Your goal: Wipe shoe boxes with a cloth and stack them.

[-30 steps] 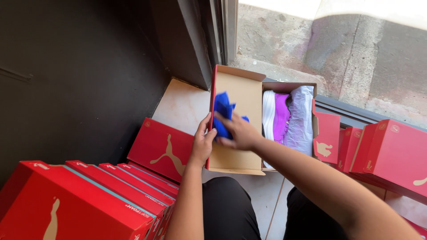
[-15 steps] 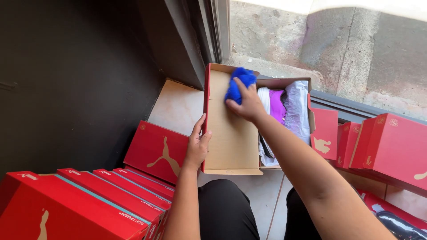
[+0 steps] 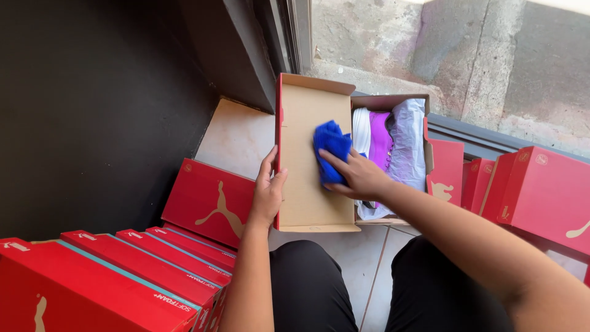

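Tiled floor [image 3: 236, 138] beside a dark wall carries the open cardboard shoebox [image 3: 393, 101]. I note my left hand [image 3: 267, 197] gripping the edge of its brown hinged lid [image 3: 304, 184]; my right hand [image 3: 359, 178] presses a crumpled blue cloth [image 3: 330, 146] against the lid's inner face. Red shoeboxes [image 3: 209, 203] stand near.

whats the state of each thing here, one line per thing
shoebox: open, on the tiled floor
lid: flipped open to the left, bare cardboard inside facing up
blue cloth: crumpled, pressed on the lid
right hand: grip closed on the blue cloth
left hand: holding the lid's red outer edge
shoe: purple and white, in the shoebox beside white wrapping paper
red boxes: closed, stacked beside the person
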